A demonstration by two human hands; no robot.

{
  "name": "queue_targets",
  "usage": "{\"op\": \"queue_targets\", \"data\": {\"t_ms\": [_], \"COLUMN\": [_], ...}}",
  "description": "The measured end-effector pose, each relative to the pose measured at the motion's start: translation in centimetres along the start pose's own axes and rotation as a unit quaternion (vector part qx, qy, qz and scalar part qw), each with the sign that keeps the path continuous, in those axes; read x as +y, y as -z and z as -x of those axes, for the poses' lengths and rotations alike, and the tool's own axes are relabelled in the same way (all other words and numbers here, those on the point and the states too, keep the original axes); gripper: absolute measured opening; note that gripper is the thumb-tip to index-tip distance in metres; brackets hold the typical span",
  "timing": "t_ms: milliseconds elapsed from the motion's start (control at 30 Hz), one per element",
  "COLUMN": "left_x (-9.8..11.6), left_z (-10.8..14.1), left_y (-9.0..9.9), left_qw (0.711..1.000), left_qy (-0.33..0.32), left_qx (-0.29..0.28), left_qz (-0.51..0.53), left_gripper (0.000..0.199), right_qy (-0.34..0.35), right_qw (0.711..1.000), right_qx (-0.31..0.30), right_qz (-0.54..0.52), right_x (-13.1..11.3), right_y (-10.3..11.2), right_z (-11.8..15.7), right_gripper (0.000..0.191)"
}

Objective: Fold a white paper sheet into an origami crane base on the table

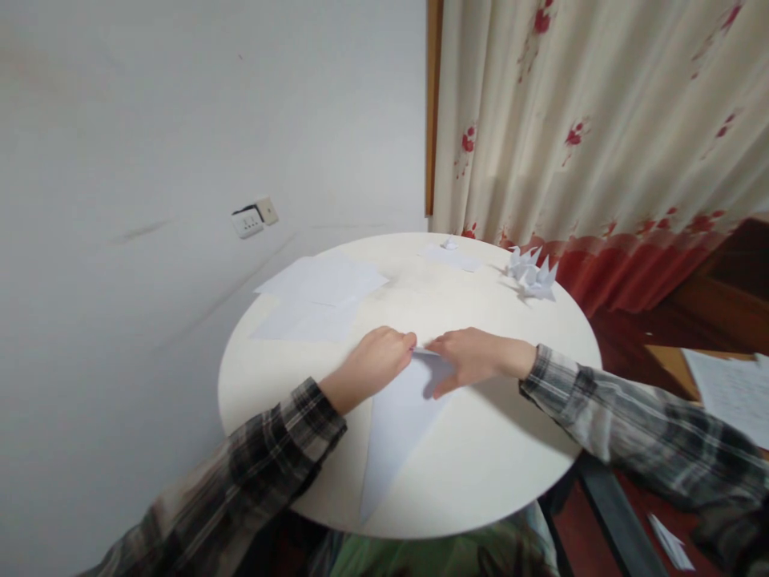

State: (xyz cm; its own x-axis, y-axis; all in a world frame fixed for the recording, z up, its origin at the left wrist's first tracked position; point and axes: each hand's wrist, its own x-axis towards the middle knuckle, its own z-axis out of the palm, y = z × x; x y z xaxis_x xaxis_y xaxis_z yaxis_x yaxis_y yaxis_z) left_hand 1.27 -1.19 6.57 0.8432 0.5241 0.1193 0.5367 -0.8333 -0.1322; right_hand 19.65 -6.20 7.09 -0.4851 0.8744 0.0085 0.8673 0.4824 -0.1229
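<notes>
One wall [120, 120], pale, fills the left; floral curtain [601, 120], red hem, hangs at back right, wood trim [434, 104] between. Round white table [510, 465] in the middle, bearing everything paper except the side stuff. Lower right, past the table: wooden surface [666, 362] with marked papers [730, 393] on it, text too blurred to read; dark bar [625, 513] beneath the right sleeve [637, 433], more papers [671, 543] low down beside it. Left sleeve [258, 457], same plaid, crosses the table's near left edge.

Loose sheets [318, 280] overlap at the table's far left, well apart from the work. Folded paper [396, 433] lies near table centre, long point toward the person, top edge up between both hands. Left hand [378, 361]: fingers curled, pinching the paper's top left edge, corner hidden under them. Right hand [474, 357]: thumb and fingers spread wide, fingertips at the top edge, thumb over the paper, covering part of its right side.

Small sheet [453, 259] at the far edge, little folded piece [448, 244] on it. Paper cranes [534, 276] bunched at far right, overlapping, count unclear, clear of the hands. Socket [247, 223] and smaller plate [267, 210] side by side on the wall.
</notes>
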Motion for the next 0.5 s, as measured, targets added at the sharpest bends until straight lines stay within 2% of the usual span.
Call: {"op": "queue_targets", "data": {"t_ms": [100, 167, 200, 267, 300, 367, 433, 500], "left_x": [0.1, 0.7, 1.0, 1.6, 1.8, 1.9, 1.7, 1.2], "left_z": [-0.3, 0.0, 0.3, 0.8, 1.0, 1.1, 1.0, 0.8], "left_y": [0.9, 1.5, 1.8, 2.2, 2.2, 1.8, 0.7, -1.0], "left_qw": [0.992, 0.982, 0.981, 0.988, 0.99, 0.99, 0.99, 0.992], "left_qy": [0.012, 0.032, 0.048, 0.088, 0.108, 0.132, 0.13, 0.119], "left_qx": [0.121, 0.184, 0.183, 0.117, 0.073, 0.01, -0.001, 0.025], "left_qz": [-0.019, -0.031, -0.037, -0.049, -0.053, -0.056, -0.049, -0.042], "left_gripper": [0.021, 0.03, 0.03, 0.02, 0.017, 0.018, 0.019, 0.025], "right_qy": [-0.065, -0.105, -0.105, -0.124, -0.155, -0.246, -0.278, -0.25], "right_qw": [0.998, 0.994, 0.992, 0.977, 0.957, 0.889, 0.81, 0.753], "right_qx": [-0.001, 0.035, 0.039, 0.041, 0.035, 0.008, -0.013, -0.044], "right_qz": [0.025, -0.011, -0.05, -0.169, -0.242, -0.386, -0.516, -0.607], "right_x": [-0.2, 0.7, 1.2, 2.3, 2.6, 2.8, 2.5, 2.1], "right_y": [0.1, 0.3, 0.4, 0.4, 0.3, -0.3, -1.0, -1.7], "right_z": [-0.6, -1.2, -1.4, -1.7, -1.8, -1.5, -0.9, 0.0], "right_gripper": [0.033, 0.024, 0.021, 0.016, 0.016, 0.016, 0.015, 0.015]}}
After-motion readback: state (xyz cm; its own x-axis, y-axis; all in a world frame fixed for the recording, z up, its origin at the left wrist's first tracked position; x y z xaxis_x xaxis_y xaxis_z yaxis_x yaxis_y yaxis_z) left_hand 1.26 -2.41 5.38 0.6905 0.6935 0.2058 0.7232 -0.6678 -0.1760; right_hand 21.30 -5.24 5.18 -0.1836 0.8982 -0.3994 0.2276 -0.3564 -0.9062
